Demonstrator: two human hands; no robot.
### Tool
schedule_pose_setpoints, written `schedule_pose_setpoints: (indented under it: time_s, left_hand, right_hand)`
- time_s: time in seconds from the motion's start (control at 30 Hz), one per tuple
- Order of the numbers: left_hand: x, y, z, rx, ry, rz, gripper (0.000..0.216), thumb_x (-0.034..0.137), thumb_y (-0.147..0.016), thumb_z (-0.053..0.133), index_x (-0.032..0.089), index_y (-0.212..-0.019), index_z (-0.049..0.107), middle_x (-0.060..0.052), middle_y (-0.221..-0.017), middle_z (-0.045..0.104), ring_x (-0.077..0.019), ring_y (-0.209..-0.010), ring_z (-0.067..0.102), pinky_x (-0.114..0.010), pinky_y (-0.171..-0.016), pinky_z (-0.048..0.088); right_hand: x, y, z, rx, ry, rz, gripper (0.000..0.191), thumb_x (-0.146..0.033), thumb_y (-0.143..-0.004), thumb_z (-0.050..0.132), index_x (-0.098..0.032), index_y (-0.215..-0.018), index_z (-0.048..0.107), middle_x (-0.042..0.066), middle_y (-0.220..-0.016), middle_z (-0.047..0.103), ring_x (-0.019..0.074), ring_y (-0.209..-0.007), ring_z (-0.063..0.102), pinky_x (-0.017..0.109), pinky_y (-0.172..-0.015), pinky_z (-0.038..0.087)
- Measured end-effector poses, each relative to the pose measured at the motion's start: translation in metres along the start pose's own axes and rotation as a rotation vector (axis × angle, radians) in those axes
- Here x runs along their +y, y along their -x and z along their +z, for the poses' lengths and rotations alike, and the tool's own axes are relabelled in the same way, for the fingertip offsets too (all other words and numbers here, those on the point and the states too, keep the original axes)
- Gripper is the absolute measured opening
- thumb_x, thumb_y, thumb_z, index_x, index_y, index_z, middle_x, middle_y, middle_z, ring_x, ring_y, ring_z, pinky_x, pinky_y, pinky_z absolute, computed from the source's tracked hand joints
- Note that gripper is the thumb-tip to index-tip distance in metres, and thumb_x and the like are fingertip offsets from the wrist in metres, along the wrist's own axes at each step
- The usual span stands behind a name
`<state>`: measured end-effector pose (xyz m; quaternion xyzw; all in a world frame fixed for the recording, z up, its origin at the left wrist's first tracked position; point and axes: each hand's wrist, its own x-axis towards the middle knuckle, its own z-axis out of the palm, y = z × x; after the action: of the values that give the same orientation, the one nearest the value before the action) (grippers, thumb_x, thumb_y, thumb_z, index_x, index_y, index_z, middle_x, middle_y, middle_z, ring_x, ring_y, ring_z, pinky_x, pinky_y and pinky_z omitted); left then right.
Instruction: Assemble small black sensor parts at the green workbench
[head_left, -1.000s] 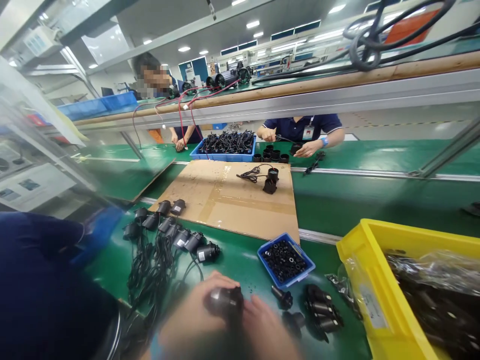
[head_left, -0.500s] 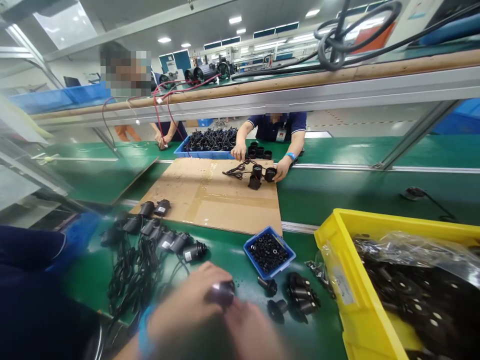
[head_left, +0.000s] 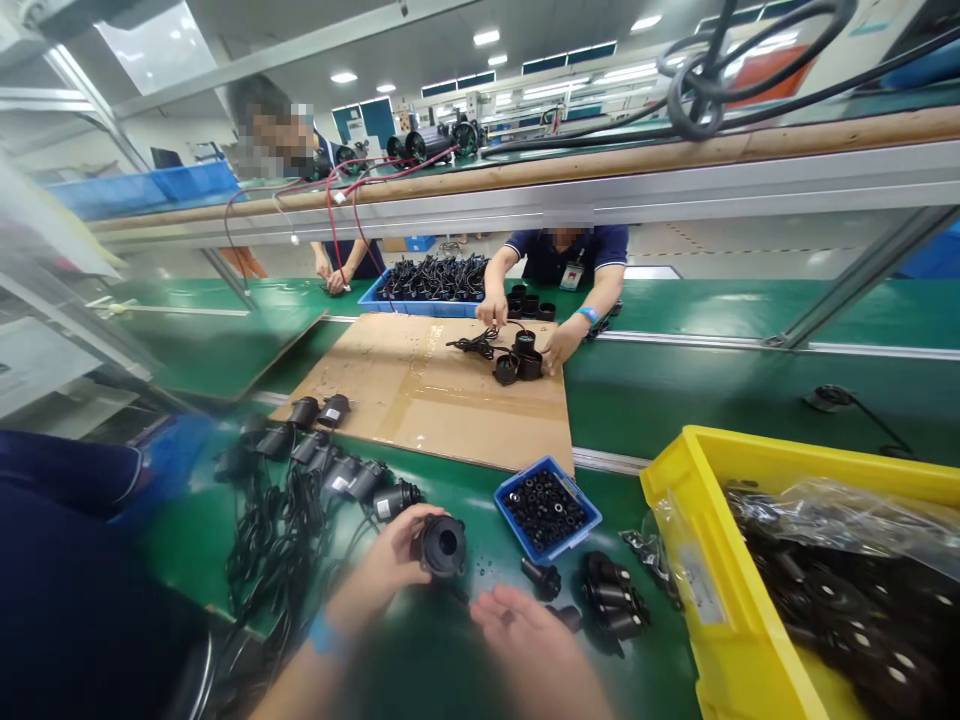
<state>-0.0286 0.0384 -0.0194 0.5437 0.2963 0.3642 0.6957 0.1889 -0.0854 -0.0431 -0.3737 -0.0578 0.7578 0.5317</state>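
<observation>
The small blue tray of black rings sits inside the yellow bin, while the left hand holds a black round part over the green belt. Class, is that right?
Not quite. The head view shows the small blue tray on the green belt, beside the yellow bin, not inside it. The left hand does hold the black round part over the belt.

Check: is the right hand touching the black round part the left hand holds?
Apart. The head view shows green belt between the open right hand and the black round part, which the left hand alone grips.
</observation>
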Motion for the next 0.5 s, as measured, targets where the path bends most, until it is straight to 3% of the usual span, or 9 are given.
schedule_pose_setpoints:
  time_s: [0.13,0.3,0.4,0.5]
  left_hand:
    - [-0.002,-0.010,0.001,-0.037,-0.079,-0.043,0.068,0.040,-0.066,0.092,0.027,-0.124,0.058,-0.008,-0.124,0.064,-0.0288,-0.119,0.057,-0.039,-0.100,0.043]
    - [-0.021,-0.033,0.004,-0.073,-0.230,-0.063,0.057,0.013,-0.067,0.086,0.021,-0.118,0.062,-0.007,-0.120,0.063,-0.0259,-0.119,0.054,-0.040,-0.108,0.034]
    - [-0.039,-0.043,0.008,-0.087,-0.221,-0.065,0.055,0.014,-0.067,0.084,0.023,-0.110,0.052,-0.006,-0.116,0.060,-0.0236,-0.112,0.058,-0.039,-0.100,0.043]
    - [-0.051,-0.047,0.006,-0.035,-0.239,-0.048,0.051,0.015,-0.071,0.079,0.025,-0.102,0.041,-0.006,-0.122,0.053,-0.0227,-0.115,0.058,-0.038,-0.099,0.045]
  right_hand:
    - [0.004,-0.004,-0.006,0.156,0.194,-0.119,0.055,-0.057,-0.065,0.084,-0.020,-0.104,0.075,0.016,-0.115,0.076,0.0281,-0.099,0.075,0.043,-0.086,0.057]
    - [0.006,-0.002,-0.013,0.258,0.487,-0.329,0.055,-0.068,-0.067,0.077,-0.022,-0.098,0.076,0.013,-0.106,0.079,0.0224,-0.089,0.071,0.032,-0.068,0.054]
    - [0.009,-0.002,-0.020,0.289,0.446,-0.343,0.054,-0.065,-0.063,0.082,-0.022,-0.095,0.076,0.010,-0.104,0.080,0.0196,-0.079,0.071,0.032,-0.068,0.055]
    - [0.013,-0.002,-0.022,0.368,0.328,-0.334,0.056,-0.062,-0.056,0.087,-0.020,-0.092,0.075,0.009,-0.099,0.079,0.0227,-0.082,0.075,0.037,-0.076,0.059]
